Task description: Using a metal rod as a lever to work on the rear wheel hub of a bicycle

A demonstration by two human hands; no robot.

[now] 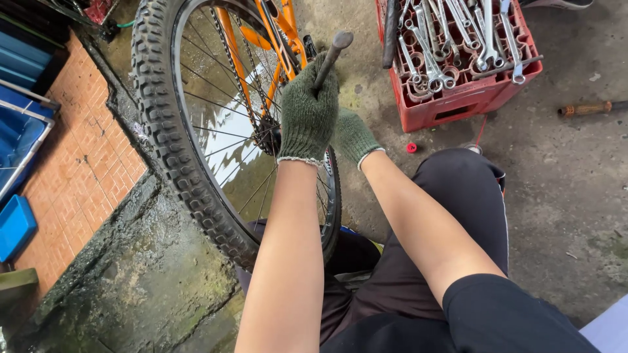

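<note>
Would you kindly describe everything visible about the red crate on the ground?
The red crate looks like plastic, with a grid of cells and a slot handle in its near wall. It sits upright on the wet concrete floor, at the upper right beside the bicycle wheel. Many metal spanners lie piled in it, some poking over the rim. Neither gloved hand touches it.

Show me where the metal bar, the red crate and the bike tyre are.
metal bar [335, 49], head view, upper shaft above the glove.
red crate [458, 104], head view, front wall.
bike tyre [167, 131], head view, knobbly tread on the left.
</note>
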